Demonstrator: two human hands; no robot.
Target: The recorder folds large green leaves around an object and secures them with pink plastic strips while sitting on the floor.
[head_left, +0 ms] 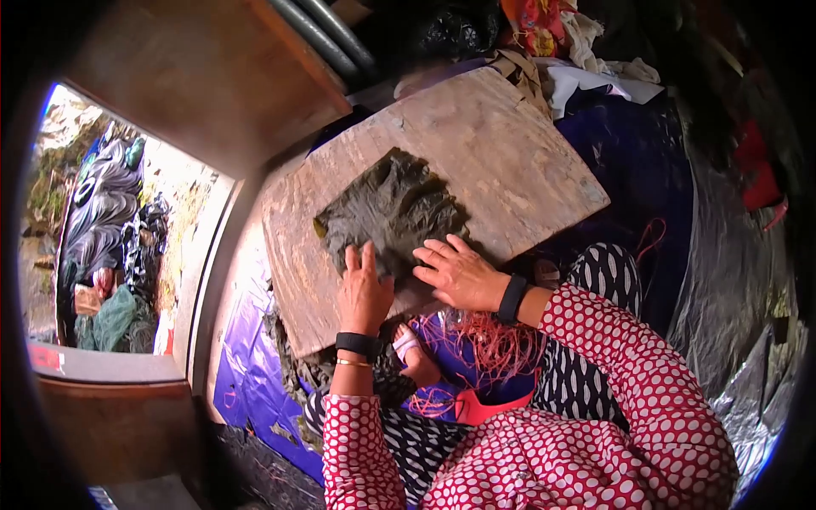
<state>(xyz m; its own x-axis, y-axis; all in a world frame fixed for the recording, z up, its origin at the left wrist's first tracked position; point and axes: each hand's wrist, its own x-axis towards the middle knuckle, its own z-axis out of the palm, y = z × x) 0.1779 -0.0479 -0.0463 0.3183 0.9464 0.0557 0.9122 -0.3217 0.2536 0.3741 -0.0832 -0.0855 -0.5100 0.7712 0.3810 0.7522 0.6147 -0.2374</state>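
Note:
A dark green, wrinkled leaf-like sheet (pixel 391 204) lies spread on a worn wooden board (pixel 527 161). My left hand (pixel 364 293) rests at the sheet's near left edge, fingers stretched forward and slightly apart. At its near right edge lies my right hand (pixel 459 272), palm down with the fingers spread and pointing left. Both hands press on or touch the sheet, and neither grips anything I can see. Whether the sheet is one leaf or several layers, I cannot tell. Each wrist wears a black band.
Below the board, a tangle of pinkish-red strings (pixel 493 344) lies on blue sheeting beside a red curved object (pixel 484 408). Dark leaf pieces (pixel 297 361) sit by the board's near left corner. A doorway frame (pixel 204 272) stands left; grey plastic sheeting (pixel 722 280) covers the right.

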